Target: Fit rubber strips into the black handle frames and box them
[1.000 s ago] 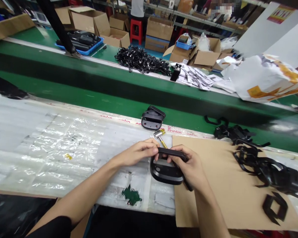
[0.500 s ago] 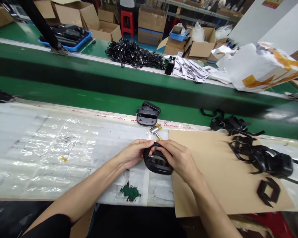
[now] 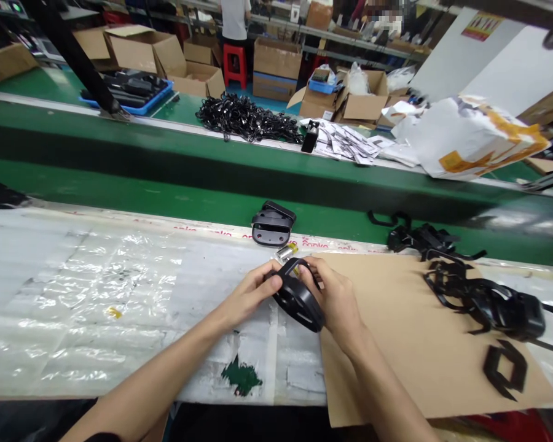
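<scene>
Factory assembly line: green conveyor belt [image 3: 212,175] just past the right hand [image 3: 336,301], stacked cardboard cartons [image 3: 276,67] and blue parts tray [image 3: 161,95] farther out.

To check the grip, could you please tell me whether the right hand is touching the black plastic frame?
Touching: the head view shows the right hand gripping the black plastic frame, fingers on its upper edge.

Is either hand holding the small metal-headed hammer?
No, the small hammer lies untouched beyond them; the left hand and right hand both grip a black plastic frame.
</scene>
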{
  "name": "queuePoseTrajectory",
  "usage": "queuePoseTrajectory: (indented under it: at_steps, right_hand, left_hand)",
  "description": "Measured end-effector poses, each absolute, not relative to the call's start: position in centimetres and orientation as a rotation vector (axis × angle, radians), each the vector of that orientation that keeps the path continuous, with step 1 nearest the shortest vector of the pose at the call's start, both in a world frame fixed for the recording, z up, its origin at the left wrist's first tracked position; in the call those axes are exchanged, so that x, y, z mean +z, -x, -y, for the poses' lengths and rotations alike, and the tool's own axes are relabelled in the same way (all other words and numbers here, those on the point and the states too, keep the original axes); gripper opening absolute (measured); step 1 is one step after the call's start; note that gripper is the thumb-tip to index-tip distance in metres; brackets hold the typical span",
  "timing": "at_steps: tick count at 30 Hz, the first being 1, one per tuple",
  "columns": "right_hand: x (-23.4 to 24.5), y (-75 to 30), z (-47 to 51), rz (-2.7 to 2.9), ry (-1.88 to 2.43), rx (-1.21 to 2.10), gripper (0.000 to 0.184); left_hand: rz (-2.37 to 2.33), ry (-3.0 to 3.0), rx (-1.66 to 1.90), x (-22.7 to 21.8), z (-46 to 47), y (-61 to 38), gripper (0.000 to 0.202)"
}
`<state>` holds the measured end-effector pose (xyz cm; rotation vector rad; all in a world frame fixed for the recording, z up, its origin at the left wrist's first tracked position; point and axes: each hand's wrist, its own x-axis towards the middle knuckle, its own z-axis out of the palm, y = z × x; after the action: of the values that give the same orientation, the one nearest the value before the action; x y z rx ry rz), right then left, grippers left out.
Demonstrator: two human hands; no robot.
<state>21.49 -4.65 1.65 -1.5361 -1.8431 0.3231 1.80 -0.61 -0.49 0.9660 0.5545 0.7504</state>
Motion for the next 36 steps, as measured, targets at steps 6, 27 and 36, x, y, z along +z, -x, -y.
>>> queuePoseTrajectory:
  at_steps: [6,27,36]
  right_hand:
    - [2.1,-21.4,4.7,1.951,1.310,0.268,0.032]
    - [1.0,-20.9,4.0,1.153,1.194,1.416,0.030]
    - [2.4,-20.0,7.1,1.705,1.118,0.825,0.032]
  left_hand:
    - [-0.486,-1.086,0.724,-1.1,1.1,-1.2,0.049]
    - [-0.630,-0.347,0.730,1.3,-0.4,-1.6,0.047]
    - [-0.600,-0.169,0.684,1.1,-1.7,-1.1,0.048]
